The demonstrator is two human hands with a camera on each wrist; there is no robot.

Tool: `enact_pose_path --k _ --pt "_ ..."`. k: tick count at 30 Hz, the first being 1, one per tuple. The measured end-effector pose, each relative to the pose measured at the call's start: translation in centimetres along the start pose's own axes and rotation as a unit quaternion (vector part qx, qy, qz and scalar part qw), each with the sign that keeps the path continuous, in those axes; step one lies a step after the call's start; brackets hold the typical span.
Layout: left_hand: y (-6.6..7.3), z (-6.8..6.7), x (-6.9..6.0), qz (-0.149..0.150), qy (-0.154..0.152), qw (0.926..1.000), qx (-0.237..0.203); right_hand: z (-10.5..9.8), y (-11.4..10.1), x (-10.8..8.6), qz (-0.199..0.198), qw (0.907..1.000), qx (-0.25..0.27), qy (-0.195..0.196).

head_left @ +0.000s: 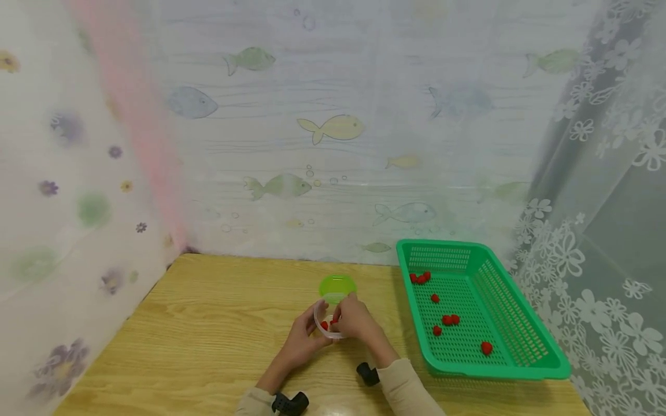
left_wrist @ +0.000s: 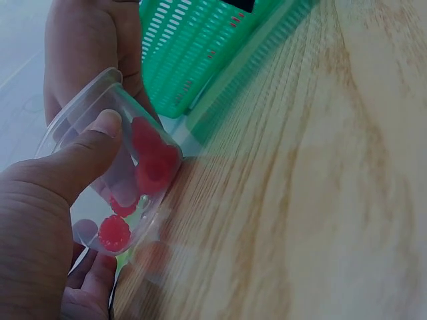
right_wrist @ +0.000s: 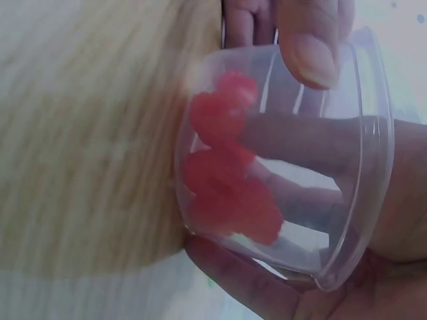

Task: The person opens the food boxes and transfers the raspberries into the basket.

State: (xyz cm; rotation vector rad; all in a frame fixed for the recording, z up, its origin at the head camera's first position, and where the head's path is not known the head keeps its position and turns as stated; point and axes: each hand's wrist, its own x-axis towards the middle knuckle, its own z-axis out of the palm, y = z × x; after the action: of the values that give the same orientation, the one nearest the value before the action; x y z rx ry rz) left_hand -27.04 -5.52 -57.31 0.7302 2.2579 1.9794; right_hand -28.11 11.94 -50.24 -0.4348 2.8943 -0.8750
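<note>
A clear plastic tub (head_left: 318, 323) stands tilted on the wooden table, with several red raspberries (right_wrist: 220, 173) gathered at its bottom. My left hand (head_left: 303, 340) grips the tub from the left. In the left wrist view, its thumb (left_wrist: 100, 137) lies along the outer wall and its other fingers are round the far side. My right hand (head_left: 356, 319) reaches into the tub from above, fingertips down among the berries. It appears to pinch a raspberry (right_wrist: 245, 155) between two fingers, though the wall blurs this. Just behind the tub lies a lime-green round lid (head_left: 337, 284).
A green plastic basket (head_left: 520, 370) with perforated walls stands on the right of the table (head_left: 218, 323). Several more raspberries (head_left: 451, 319) lie scattered inside it. Fish-patterned curtains (head_left: 333, 127) hang behind the table's back edge.
</note>
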Motion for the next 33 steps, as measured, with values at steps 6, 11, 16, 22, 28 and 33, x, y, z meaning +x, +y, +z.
enact_pose_path --k 6,11,16,22,28,33 --pt "0.3 -0.2 0.0 0.004 0.0 0.9999 0.013 0.5 0.0 0.3 0.005 0.9994 -0.024 0.026" --pt "0.3 -0.3 0.2 0.011 0.001 0.9999 0.013 0.6 0.0 0.1 -0.008 0.9984 0.014 0.054" --pt "0.1 0.0 0.1 0.015 0.0 0.9998 0.013 0.8 0.3 -0.5 -0.009 0.9943 0.045 0.096" --pt "0.1 0.0 0.0 0.011 0.0 0.9999 0.009 0.7 0.1 -0.9 -0.01 0.9843 0.08 0.157" --pt "-0.2 0.0 0.1 0.023 0.004 0.9995 0.02 -0.2 -0.2 -1.3 -0.015 0.9639 0.173 0.202" --pt "-0.2 -0.1 0.4 0.023 0.0 0.9993 0.029 -1.5 -0.5 -1.8 -0.047 0.9438 0.264 0.193"
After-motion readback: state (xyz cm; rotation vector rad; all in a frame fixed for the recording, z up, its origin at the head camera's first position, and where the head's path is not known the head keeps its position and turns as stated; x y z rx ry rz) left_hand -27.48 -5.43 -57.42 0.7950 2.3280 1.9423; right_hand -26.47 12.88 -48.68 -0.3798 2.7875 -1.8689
